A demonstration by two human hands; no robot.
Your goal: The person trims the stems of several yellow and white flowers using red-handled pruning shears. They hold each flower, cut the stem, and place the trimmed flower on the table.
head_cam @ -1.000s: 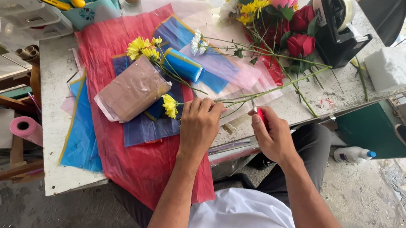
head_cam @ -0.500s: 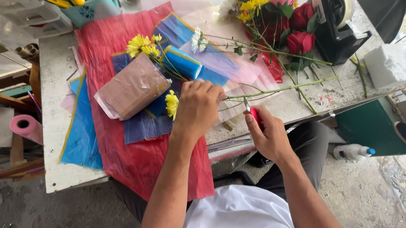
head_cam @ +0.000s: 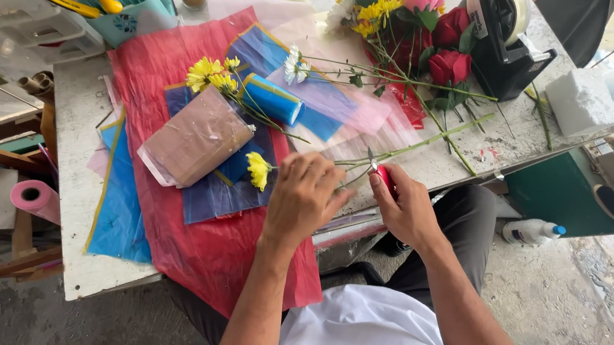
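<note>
Yellow flower [head_cam: 258, 169] now sits just left of the left hand [head_cam: 304, 198], fingers clenched on its stem; right hand [head_cam: 403, 204], shifted closer, apparently grips red cutters [head_cam: 384, 178].

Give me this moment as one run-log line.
left hand: holds flower stem | right hand: grips red cutter at stem | yellow flower beside left hand | on red paper, table

My worktable, spread with wrapping.

The pale, worn table [head_cam: 72, 195] carries a red sheet [head_cam: 188, 236], blue sheets [head_cam: 119, 214], loose cut flowers [head_cam: 410, 32], a black tape dispenser [head_cam: 507, 42], a white foam block [head_cam: 580, 101] and what looks like a teal tool caddy [head_cam: 131, 9].
</note>
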